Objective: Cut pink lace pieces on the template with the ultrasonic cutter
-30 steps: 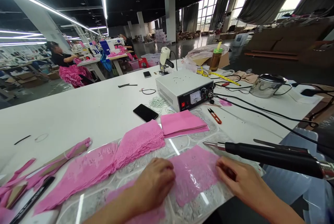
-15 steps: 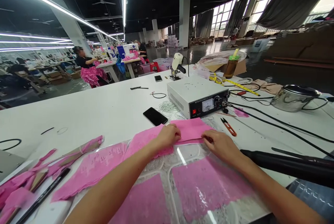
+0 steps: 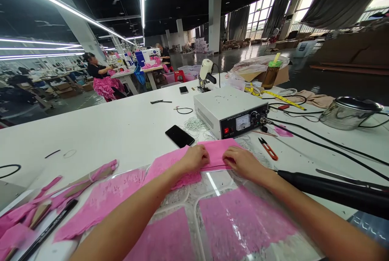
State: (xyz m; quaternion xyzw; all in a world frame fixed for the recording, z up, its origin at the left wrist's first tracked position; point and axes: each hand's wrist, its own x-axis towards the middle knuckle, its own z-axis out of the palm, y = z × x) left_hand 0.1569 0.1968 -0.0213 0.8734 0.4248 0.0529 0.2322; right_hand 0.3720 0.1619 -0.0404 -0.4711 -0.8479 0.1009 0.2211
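Observation:
A flat stack of pink fabric pieces lies in front of me, its layered edge facing me. My left hand is closed at the stack's left end, fingertips pressed on the cloth. At the right part of the near edge, my right hand pinches the fabric between thumb and fingers. Left of the stack lie pink lace-patterned pieces, partly under my left forearm. Below my hands, a clear glossy sheet with pale rounded lines shows pink rectangles.
Behind the stack stand a control box and a black phone. Orange thread snips, black cables and a thick black tube lie to the right. A glass pot stands farther off. Pink strips lie left.
My right hand has slid left along the stack's near edge, closer to my left hand. My left hand stays nearly in place. The view has shifted slightly.

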